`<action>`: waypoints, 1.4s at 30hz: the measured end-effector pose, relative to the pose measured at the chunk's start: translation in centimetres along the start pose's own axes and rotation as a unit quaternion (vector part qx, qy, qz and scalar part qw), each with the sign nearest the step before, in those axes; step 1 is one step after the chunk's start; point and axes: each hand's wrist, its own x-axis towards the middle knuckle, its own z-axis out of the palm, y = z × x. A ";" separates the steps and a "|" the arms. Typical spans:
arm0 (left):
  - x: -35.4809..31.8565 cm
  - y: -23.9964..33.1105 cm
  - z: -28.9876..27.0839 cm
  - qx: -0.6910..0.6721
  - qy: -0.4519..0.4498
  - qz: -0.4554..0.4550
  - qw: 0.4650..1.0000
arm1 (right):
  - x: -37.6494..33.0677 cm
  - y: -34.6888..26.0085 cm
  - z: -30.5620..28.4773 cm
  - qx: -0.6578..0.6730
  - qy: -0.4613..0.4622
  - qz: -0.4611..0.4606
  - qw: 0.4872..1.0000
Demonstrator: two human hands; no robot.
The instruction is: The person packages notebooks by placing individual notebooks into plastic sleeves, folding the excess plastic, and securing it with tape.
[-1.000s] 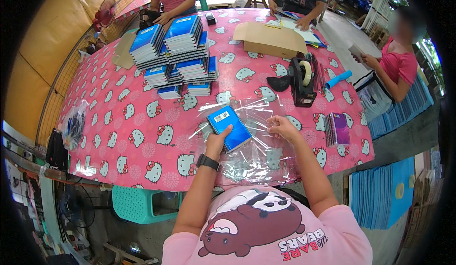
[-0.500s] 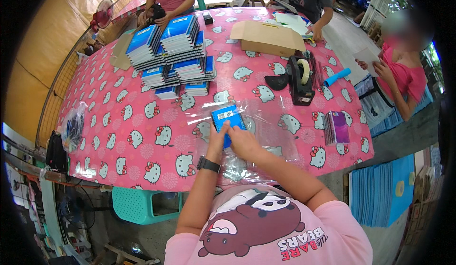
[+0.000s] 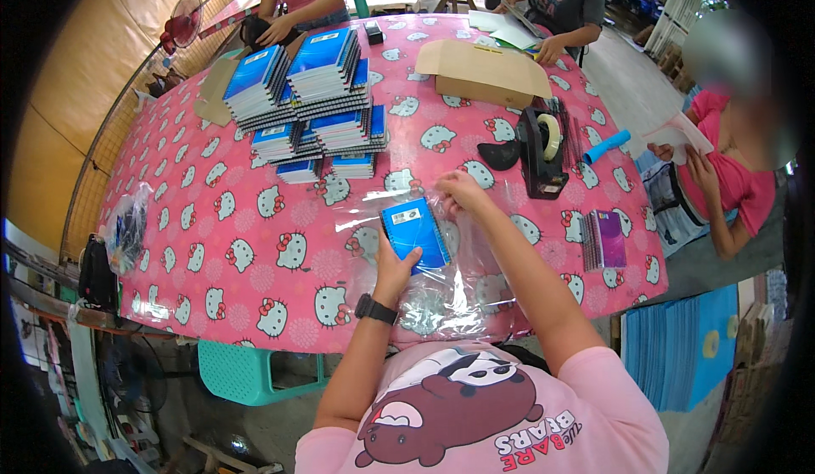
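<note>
A small blue spiral notebook [image 3: 414, 234] is held at its lower edge by the left hand [image 3: 396, 272], whose grip is closed on it with the thumb across the cover and the fingers behind; it is seen just below the centre of the frame, tilted, with its top leaning toward the upper left. The left forearm is raised from the lower edge of the frame, and a dark wristwatch [image 3: 375, 309] is worn on its wrist. The right hand [image 3: 459, 194] is placed just above and to the right of the notebook, its grip pinched shut on the edge of a clear plastic bag [image 3: 441, 296], which is spread crumpled over the near edge of the bench [image 3: 255, 262] beneath both hands. The right arm is stretched from the lower right toward the centre, elbow bent. The bench is covered with a pink cloth printed with white cat faces. Stacks of blue notebooks [image 3: 310, 100] are piled in the upper middle left of the frame, well apart from the hands. A black tape dispenser [image 3: 543, 151] is set to the right of centre, with a brown cardboard box [image 3: 484, 70] beyond it and a purple notebook [image 3: 607, 240] near the right edge of the bench. Other people are seated at the far and right sides.
</note>
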 end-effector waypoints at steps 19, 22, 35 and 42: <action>-0.3 1.3 -0.4 -0.048 0.008 -0.046 0.998 | -2.6 7.5 4.3 -0.109 0.088 -0.212 0.967; -0.6 2.7 -0.4 -0.143 -0.002 -0.098 0.985 | -3.3 6.9 5.0 -0.098 0.094 -0.210 0.968; 0.3 -1.5 -0.4 -0.040 0.070 -0.071 0.994 | -5.3 6.3 7.0 -0.356 0.197 -0.172 0.897; 7.2 -1.4 -3.2 0.015 0.029 -0.061 0.998 | -5.3 5.8 5.6 -0.320 0.151 -0.114 0.928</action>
